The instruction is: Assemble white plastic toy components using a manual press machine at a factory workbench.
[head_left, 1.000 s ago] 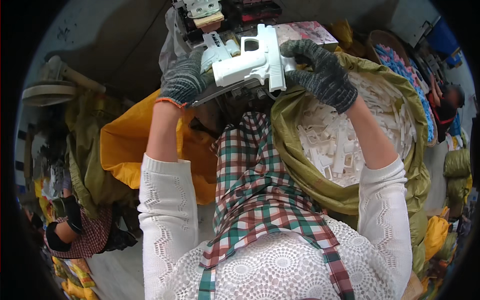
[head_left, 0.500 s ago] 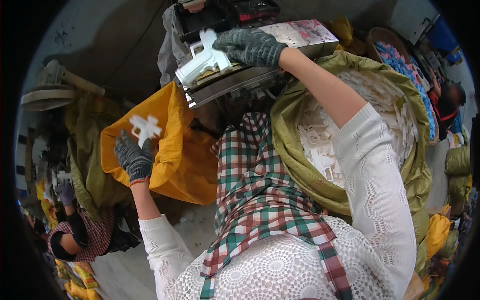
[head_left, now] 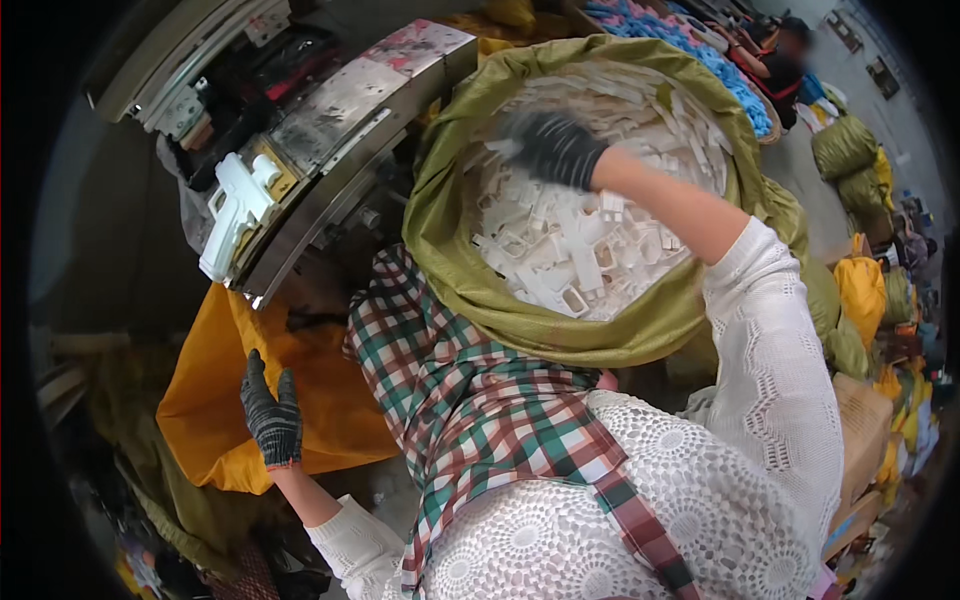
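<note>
White toy pistol [head_left: 240, 200] aslant, grip [head_left: 221, 253] lower left

Sack [head_left: 570, 345]: olive green; contents [head_left: 575, 245] white. Over the sack, gloved right hand [head_left: 550, 148]: dark grey. Left of the sack: white pistol-shaped piece [head_left: 238, 205], orange bag [head_left: 205, 390], gloved left hand [head_left: 271, 412] in marled grey with orange-red edging. Below the sack: apron [head_left: 490, 400] checked green, brown and white; top [head_left: 540, 540] white, lace-patterned. Beyond the sack: blue-and-pink heap [head_left: 680, 50].

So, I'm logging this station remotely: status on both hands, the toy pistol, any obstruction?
Left gloved hand open, by orange sack. Right gloved hand blurred over olive sack, grip unclear. White toy pistol on machine, untouched; nothing seen covering it.
</note>
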`<action>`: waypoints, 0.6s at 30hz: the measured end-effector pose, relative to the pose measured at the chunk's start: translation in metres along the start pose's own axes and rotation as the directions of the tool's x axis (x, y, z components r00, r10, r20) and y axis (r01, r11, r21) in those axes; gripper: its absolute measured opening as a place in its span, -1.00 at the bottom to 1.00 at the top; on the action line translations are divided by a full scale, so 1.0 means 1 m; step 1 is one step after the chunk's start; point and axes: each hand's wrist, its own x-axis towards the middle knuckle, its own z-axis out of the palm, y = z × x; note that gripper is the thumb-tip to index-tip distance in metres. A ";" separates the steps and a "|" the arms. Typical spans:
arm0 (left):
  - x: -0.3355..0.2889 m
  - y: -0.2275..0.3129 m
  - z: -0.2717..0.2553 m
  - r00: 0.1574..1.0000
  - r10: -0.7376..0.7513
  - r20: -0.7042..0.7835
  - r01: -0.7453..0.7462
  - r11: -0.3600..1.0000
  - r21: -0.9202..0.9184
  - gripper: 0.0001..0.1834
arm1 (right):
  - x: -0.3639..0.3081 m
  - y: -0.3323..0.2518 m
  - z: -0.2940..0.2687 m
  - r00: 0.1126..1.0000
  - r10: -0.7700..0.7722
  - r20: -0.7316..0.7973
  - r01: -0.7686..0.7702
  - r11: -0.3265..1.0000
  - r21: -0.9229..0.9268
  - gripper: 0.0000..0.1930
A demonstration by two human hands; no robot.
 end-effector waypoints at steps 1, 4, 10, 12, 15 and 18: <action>-0.001 0.003 0.000 1.000 -0.014 -0.016 0.014 1.000 -0.013 -0.48 | -0.005 0.021 -0.012 0.976 0.195 -0.100 -0.214 0.945 -0.246 -0.76; 0.002 0.013 0.004 1.000 0.017 -0.015 -0.018 0.998 -0.052 -0.48 | -0.032 0.103 -0.011 0.883 0.234 -0.407 -0.432 0.745 -0.508 -0.69; 0.000 0.030 0.006 0.994 0.026 0.104 -0.022 0.999 -0.045 -0.46 | -0.023 0.097 0.008 0.892 0.450 -0.052 -0.392 0.709 -0.587 -0.66; -0.003 0.038 0.005 0.993 0.018 0.117 -0.008 0.997 -0.082 -0.45 | -0.025 0.058 0.003 0.924 0.378 0.055 -0.282 0.772 -0.569 -0.70; -0.007 0.037 0.019 0.991 0.072 0.116 -0.052 0.984 -0.169 -0.45 | -0.035 0.021 0.011 0.880 0.227 0.417 -0.049 0.917 -0.397 -0.78; -0.003 0.068 0.018 0.949 0.311 0.043 -0.280 0.900 -0.335 -0.40 | -0.027 -0.034 0.002 0.877 0.119 0.465 0.010 0.964 -0.265 -0.80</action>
